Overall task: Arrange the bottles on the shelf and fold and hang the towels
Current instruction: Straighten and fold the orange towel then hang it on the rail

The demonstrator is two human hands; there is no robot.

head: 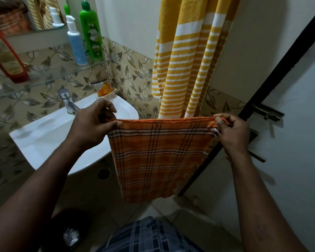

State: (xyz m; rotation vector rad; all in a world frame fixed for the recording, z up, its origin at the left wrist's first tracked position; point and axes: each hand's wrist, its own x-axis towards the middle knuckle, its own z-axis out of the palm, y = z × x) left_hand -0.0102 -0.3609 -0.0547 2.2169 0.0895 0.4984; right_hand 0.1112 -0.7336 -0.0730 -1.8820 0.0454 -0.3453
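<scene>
An orange checked towel (158, 159) hangs stretched between my hands, folded over at its top edge. My left hand (93, 122) pinches its top left corner and my right hand (233, 131) pinches its top right corner. Behind it a yellow and white striped towel (187, 57) hangs down the wall. On the glass shelf (49, 77) at the left stand a green pump bottle (91, 31), a blue and white pump bottle (76, 42) and a red bottle (5, 55).
A white washbasin (49, 135) with a chrome tap (67, 102) sits below the shelf. An orange sachet (103, 88) lies at the basin's back. A door with a black frame edge (262, 91) and a metal latch (269, 111) stands at the right.
</scene>
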